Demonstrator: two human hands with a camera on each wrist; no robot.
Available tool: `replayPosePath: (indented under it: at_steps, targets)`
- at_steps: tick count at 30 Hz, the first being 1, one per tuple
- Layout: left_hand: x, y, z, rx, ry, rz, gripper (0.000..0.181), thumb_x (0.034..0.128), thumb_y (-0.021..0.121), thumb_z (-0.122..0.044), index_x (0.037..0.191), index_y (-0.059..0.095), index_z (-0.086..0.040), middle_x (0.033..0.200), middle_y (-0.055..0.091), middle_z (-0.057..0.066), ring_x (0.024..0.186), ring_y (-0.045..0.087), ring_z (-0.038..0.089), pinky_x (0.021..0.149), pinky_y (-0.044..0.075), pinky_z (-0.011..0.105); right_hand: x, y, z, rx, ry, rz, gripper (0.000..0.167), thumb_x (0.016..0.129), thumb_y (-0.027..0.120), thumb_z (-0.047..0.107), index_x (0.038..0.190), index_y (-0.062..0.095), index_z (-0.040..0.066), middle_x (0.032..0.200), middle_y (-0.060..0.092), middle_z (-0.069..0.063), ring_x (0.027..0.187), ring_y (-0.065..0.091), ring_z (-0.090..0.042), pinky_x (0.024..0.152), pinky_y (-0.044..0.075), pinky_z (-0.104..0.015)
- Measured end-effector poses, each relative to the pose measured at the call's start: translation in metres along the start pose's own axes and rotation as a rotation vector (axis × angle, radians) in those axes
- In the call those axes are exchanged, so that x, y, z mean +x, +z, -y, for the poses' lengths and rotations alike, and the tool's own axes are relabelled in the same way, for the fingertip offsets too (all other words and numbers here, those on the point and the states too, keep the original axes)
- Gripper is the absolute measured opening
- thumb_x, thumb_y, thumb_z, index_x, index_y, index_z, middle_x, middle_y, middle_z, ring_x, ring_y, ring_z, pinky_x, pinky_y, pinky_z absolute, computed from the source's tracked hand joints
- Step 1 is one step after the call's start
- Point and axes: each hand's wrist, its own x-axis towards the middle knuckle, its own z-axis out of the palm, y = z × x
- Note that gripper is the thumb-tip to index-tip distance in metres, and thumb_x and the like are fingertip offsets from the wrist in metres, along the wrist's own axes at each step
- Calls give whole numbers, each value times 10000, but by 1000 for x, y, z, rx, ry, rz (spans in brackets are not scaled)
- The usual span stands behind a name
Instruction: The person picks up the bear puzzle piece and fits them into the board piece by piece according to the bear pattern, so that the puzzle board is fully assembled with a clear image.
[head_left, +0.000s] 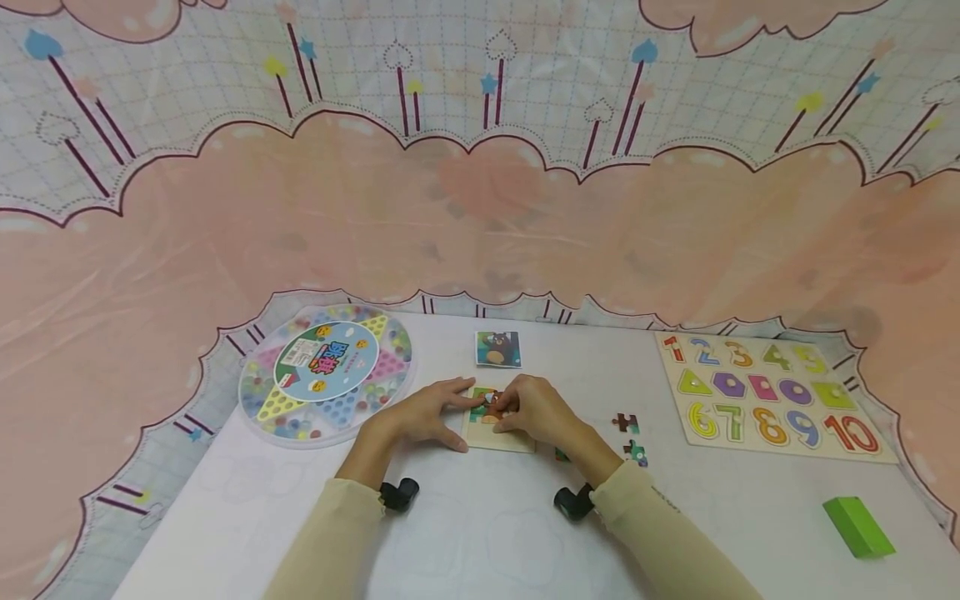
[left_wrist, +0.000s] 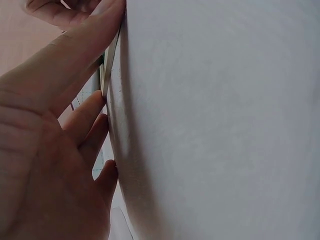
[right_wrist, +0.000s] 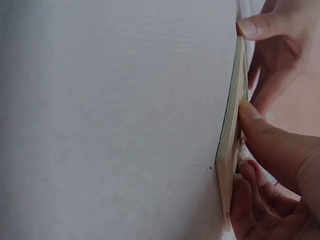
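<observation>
The bench [head_left: 465, 533] is white. On its left lies a round marble game [head_left: 326, 361]. In the middle, a small bear card [head_left: 498, 349] lies behind a wooden puzzle board [head_left: 501, 438]. Loose puzzle pieces [head_left: 625, 422] lie to the right of that board. Farther right are a number board [head_left: 772, 398] and, nearer the front, a green block [head_left: 857, 527].

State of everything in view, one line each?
Wooden jigsaw tray: partly filled
Jigsaw pieces: loose, right of tray
Bear card: flat, image up
Chinese checkers disc: flat, marbles inside
Number board: slots look filled
Green block: lying alone
Left hand: touching tray
Right hand: fingers bent over tray
</observation>
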Motion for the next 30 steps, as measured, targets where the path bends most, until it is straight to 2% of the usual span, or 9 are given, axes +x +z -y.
replayPosePath:
  at_steps: [5,9,13,17,21,24,30]
  targets:
    - [0,-1,-1,-9,1,9,736,778,887,-262,1444,587,-175,1699,297,70,1599,194,366,1292,196,594,1,-1,1,-4,-7,14,222,782,881,190,960,800,84,933,673,1,796,537,-112,691,467,-214]
    - [0,0,-1,-7,-7,14,738,777,888,-260,1445,584,-183,1702,290,62,1600,192,366,1292,195,595,1,-4,0,8,-23,59,234,802,868,189,990,798,68,919,673,-10,801,528,-126,672,459,-216]
    - [0,1,-1,-9,-30,13,734,775,891,-271,1442,590,-214,1706,285,26,1607,182,342,1297,192,587,1,-12,-2,44,-26,132,245,839,845,227,1039,798,95,940,717,10,839,554,-118,727,484,-222]
    - [1,1,-1,-16,-38,13,729,778,889,-278,1441,591,-224,1708,278,9,1611,172,328,1301,186,582,-1,-25,-5,42,-81,166,309,856,829,288,1112,778,123,1042,745,-4,891,596,-139,782,522,-263]
    - [2,1,0,2,-33,10,734,772,892,-275,1441,593,-228,1706,284,17,1608,179,341,1296,191,590,-10,-40,-10,70,-137,135,389,880,807,302,1219,734,127,1263,699,-53,1126,628,-240,947,566,-418]
    - [2,1,0,7,-29,9,737,771,893,-272,1441,593,-215,1703,291,31,1605,180,355,1294,191,596,-18,-52,-20,83,-163,89,456,893,794,303,1296,692,115,1405,622,-97,1326,561,-322,1084,515,-544]
    - [1,2,-1,-14,-32,10,731,781,885,-263,1446,588,-200,1707,282,40,1608,165,361,1298,175,596,-38,-77,-50,126,-150,1,540,887,799,268,1375,634,103,1517,523,-143,1442,450,-397,1162,392,-666]
